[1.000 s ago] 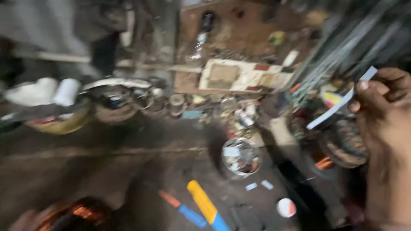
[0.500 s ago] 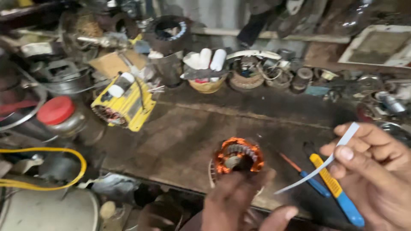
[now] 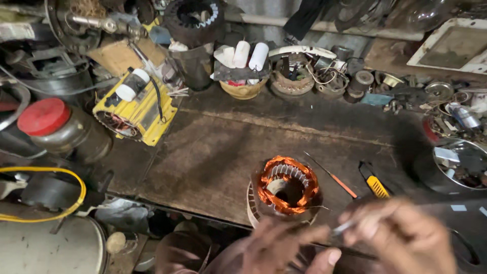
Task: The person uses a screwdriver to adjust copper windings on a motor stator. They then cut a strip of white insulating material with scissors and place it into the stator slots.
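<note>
Two hands low in view, both blurred. Left hand (image 3: 284,246) just below the copper-wound stator (image 3: 285,189), fingers loosely curled toward its near rim, apparently touching or about to; grip not clear enough to tell. Right hand (image 3: 406,238) to the right of it, pinched on a thin pale strip (image 3: 345,227) whose tip points at the left hand's fingers. Judged step: bringing strip to stator, likely for feeding into a slot. Next move calls for steadying the stator and aiming the strip's end at a gap between windings. Beyond the right hand, a yellow-handled knife (image 3: 374,182) and a slim red-handled tool (image 3: 337,181) on the dark bench (image 3: 213,152).
</note>
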